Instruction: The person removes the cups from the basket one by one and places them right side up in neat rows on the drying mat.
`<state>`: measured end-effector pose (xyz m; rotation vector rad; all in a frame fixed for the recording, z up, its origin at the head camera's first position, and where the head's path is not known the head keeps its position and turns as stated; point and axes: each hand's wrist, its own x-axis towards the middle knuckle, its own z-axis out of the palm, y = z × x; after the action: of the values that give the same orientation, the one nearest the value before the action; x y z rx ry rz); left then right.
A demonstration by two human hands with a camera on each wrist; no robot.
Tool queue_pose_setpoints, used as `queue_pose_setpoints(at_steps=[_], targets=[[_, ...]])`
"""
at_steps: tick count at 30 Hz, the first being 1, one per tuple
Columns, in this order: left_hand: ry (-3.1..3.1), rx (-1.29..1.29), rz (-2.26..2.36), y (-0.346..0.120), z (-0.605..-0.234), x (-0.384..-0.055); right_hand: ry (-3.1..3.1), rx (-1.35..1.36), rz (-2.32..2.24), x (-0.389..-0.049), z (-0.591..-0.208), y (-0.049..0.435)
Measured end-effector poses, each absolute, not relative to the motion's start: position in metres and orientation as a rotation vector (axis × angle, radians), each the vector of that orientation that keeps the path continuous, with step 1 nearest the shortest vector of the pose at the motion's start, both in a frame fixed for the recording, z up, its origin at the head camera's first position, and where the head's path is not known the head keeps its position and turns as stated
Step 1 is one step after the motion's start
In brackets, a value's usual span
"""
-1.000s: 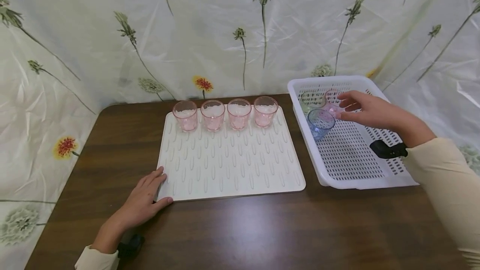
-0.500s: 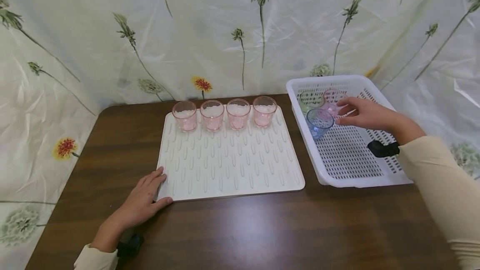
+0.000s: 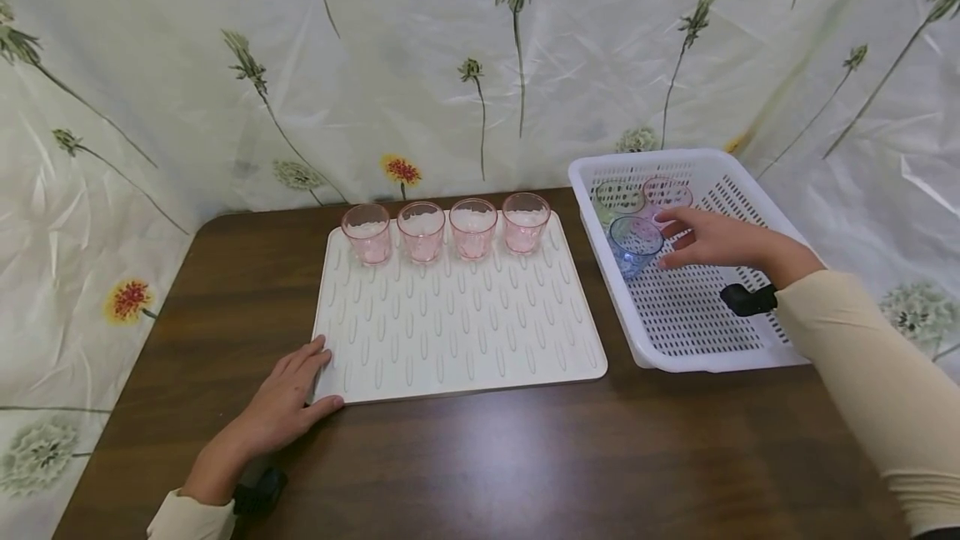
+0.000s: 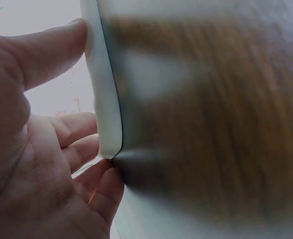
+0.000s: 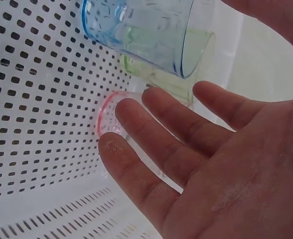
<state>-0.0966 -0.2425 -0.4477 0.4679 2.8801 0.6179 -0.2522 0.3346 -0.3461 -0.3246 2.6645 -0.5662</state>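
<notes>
My right hand [image 3: 712, 240] is over the white basket [image 3: 693, 327], its fingers spread and slightly bent beside a blue glass [image 3: 636, 250]. In the right wrist view the palm faces the blue glass with a gap between. A green glass [image 3: 617, 200] and a pink glass [image 3: 670, 190] stand behind the blue one, the pink one partly hidden by my fingers. At the white ribbed mat [image 3: 457, 327], my left hand [image 3: 281, 402] rests on the front left corner, thumb at the front edge and fingertips on the left side.
Several pink glasses [image 3: 473, 232] stand upright in a row along the mat's back edge. The dark wooden table [image 3: 480, 465] bears mat and basket. A flower-printed curtain [image 3: 420, 65] hangs right behind the table.
My right hand has moved left and slightly down, nearer the blue glass. The left hand stays at the mat's corner, and the glasses have not moved.
</notes>
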Motion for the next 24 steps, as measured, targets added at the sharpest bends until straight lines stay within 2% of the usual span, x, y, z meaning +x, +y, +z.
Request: queue_pose_setpoints(at_steps=[24], targets=[[2.87, 0.456, 0.628, -0.243, -0.447, -0.096, 2.541, -0.31, -0.811, -0.275, -0.384, 0.323]])
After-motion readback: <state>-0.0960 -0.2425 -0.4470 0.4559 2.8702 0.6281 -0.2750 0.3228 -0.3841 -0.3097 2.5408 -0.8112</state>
